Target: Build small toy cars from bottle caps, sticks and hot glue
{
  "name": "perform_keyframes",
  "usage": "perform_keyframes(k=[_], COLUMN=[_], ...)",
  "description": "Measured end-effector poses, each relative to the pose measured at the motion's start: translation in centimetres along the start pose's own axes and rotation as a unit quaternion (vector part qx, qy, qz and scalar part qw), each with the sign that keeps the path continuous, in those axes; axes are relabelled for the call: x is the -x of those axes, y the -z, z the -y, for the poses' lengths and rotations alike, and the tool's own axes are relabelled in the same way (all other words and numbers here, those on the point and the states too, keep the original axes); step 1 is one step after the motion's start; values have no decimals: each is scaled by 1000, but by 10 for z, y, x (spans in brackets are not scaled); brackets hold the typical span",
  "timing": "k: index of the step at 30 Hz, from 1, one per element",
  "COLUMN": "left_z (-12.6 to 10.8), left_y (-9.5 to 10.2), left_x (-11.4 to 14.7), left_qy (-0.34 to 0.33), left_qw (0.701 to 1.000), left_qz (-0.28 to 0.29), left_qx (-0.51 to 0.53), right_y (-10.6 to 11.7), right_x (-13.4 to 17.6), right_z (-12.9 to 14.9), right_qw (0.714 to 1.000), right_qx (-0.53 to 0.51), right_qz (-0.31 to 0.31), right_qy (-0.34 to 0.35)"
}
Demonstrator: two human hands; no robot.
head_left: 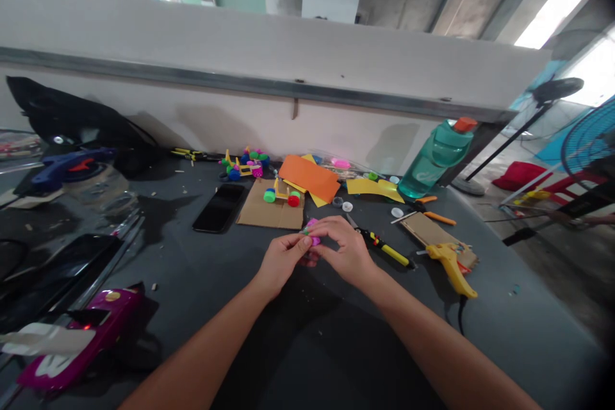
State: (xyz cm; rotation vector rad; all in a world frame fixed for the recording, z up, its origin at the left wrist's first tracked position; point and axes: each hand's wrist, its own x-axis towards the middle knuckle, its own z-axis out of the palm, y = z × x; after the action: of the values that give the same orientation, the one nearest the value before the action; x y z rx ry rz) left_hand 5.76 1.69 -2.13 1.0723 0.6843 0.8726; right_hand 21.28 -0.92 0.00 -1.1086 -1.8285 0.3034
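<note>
My left hand (281,262) and my right hand (350,250) meet over the middle of the table, fingertips pinched together. Between them they hold small pink caps (314,241) with a bit of green showing; the fingers cover most of these. Just beyond my hands, a small toy car (281,197) with cap wheels in green, blue and red stands on a cardboard square (250,211). A yellow-and-black pointed tool (391,253) lies right of my right hand.
A black phone (220,208), orange paper (310,177), several loose caps and more toy cars (245,165) lie farther back. At right are a green bottle (436,159), a yellow glue gun (451,267) and orange-handled pliers (439,218). A magenta device (86,339) sits at left.
</note>
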Motion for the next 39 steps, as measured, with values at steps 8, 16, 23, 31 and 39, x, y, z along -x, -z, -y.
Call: perform_keyframes(k=[8,16,23,31,39], left_z=[1,0,-4,-3,-1], left_y=[5,5,1,2,5], left_x=[-3,-3,-4,-4,-6], left_qy=[3,21,22,22,11], left_qw=[1000,996,996,993,997], left_qz=[-12,-8,-48,-42,-58], left_qx=[26,82,75,112,58], right_y=[2,1,1,-1,0], right_x=[1,2,4,3,6], right_z=[3,4,3,6,3], right_qw=[999,999,998,998,996], right_qx=[12,50,46,56,70], right_qz=[34,8,28,33,34], right_qy=[4,18,20,21,33])
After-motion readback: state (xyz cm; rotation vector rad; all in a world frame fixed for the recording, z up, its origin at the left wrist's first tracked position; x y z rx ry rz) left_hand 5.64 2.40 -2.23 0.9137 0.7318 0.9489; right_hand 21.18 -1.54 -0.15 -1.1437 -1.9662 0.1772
